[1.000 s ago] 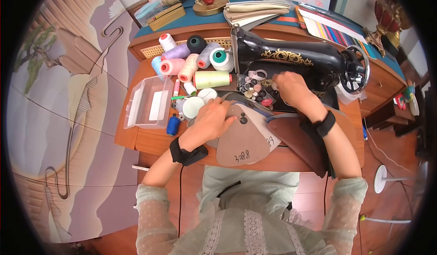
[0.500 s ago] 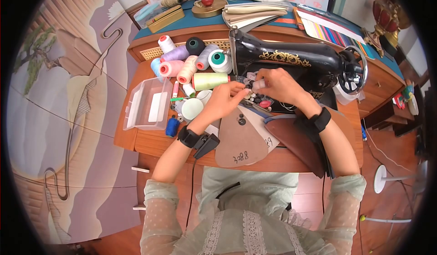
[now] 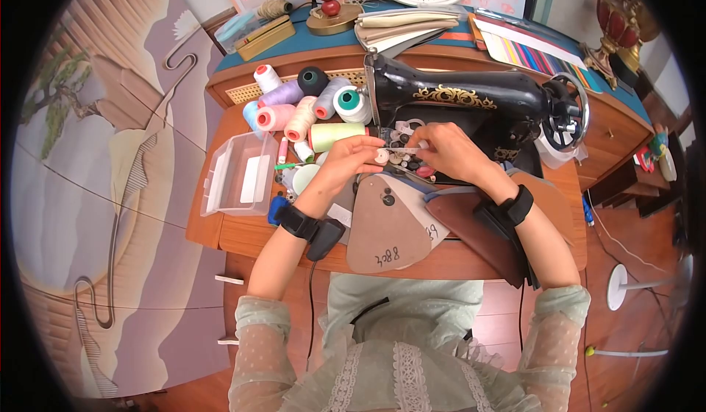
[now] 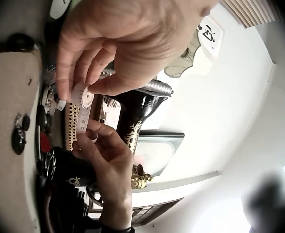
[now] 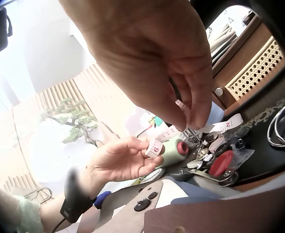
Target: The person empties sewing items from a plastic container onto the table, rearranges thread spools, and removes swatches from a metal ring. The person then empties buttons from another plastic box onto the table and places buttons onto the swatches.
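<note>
Both hands meet in front of the black sewing machine [image 3: 471,99]. My left hand [image 3: 376,154] pinches a small rolled white tape measure [image 3: 382,157] between thumb and fingers; the left wrist view shows the roll [image 4: 82,95] with a short strip hanging from it. My right hand [image 3: 422,147] pinches the free end of that strip [image 5: 183,105] between thumb and forefinger. A short length of tape [image 5: 167,132] runs between the hands, just above a pile of loose buttons [image 3: 416,165] on the machine bed.
Tan and brown leather pieces [image 3: 386,228] lie at the table's front edge, with dark buttons on the tan one. Several thread spools [image 3: 309,107] lie left of the machine. A clear plastic box [image 3: 239,173] stands at the left. Fabric swatches [image 3: 412,22] lie behind.
My left hand left the tan leather piece and rose to the right hand over the buttons. The two hands now hold the tape measure between them, a short strip drawn out.
</note>
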Available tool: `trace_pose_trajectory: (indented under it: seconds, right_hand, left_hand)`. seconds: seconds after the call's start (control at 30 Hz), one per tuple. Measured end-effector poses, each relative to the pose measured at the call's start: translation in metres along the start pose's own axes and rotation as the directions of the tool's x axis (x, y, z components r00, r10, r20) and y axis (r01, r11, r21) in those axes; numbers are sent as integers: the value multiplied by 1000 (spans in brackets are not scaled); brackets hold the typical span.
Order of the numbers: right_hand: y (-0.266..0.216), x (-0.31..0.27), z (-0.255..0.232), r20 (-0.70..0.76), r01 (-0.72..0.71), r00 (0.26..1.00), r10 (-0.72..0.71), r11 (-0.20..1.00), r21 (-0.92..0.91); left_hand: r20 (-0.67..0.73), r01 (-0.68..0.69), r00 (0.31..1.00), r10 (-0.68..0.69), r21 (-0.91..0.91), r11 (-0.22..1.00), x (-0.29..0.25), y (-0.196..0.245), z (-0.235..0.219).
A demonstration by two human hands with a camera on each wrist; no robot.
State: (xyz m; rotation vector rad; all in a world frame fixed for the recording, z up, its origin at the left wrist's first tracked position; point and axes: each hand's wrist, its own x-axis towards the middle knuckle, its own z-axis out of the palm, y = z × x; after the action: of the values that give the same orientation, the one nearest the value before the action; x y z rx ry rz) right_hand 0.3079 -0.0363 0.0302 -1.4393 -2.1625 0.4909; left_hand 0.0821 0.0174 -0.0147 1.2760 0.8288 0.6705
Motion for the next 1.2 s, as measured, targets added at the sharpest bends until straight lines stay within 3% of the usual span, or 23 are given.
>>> trace_pose_trajectory:
  seconds: [0.17,0.43,0.63,0.7,0.73,0.83,0.93,1.03,1.2]
  right_hand:
    - [8,-3,4,30,-27,999,29,999,-41]
    - [-6,3,9,56,0,998,-18,954,300]
    - [-6,5,2,111,-112,990,84,956,271]
    - [-3,4,-1,130,-88,990,54,958,272]
    - [-2,4,-2,149,-63,989,23,960,273]
    - [2,4,-4,233,-125,971,54,944,304]
    - [13,5,-4,203,-149,977,72,905,399]
    - [25,8,-6,113,-180,982,149,913,366]
    - [38,11,-10,38,-290,954,297,886,363]
  left_hand:
    - [11,19,1000,-19,-44,999,2,-4,-5]
    - [39,-44,998,47,-77,996,7,-5,20]
    - [-11,16,1000,-17,-38,999,12,6,32]
    - [145,44,989,-33,-78,996,20,0,28]
    - [148,46,988,-34,-77,996,23,-3,26]
    - [240,35,969,-52,77,996,23,1,29]
    - [189,-21,982,4,88,996,22,4,35]
    - [109,-142,986,130,113,983,31,-1,34]
    - [89,-131,989,118,153,980,48,-4,39]
